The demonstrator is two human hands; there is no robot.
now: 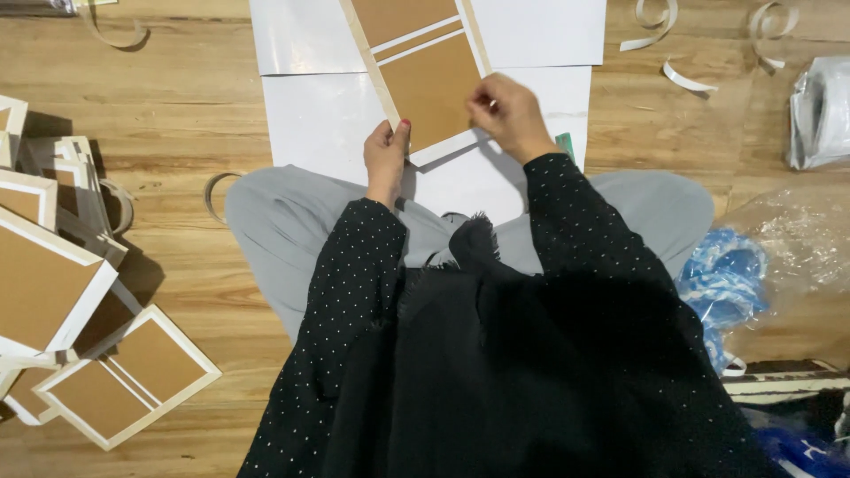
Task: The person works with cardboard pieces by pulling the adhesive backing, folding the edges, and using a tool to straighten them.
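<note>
A brown cardboard panel (425, 75) with white borders and a cream edge strip lies tilted on white sheets (310, 106) on the wooden floor. My left hand (386, 158) grips the panel's near left corner, thumb on top. My right hand (505, 113) pinches the panel's near right edge, fingers curled on the white border. Both sleeves are black with small white dots. My grey-trousered knees spread out below the sheets.
A stack of similar brown panels (44, 283) lies at the left, one folded panel (124, 376) nearer me. Curled tape strips (660, 26) lie at the top right. Clear plastic bags (819, 115) and a blue bundle (726, 279) sit at the right.
</note>
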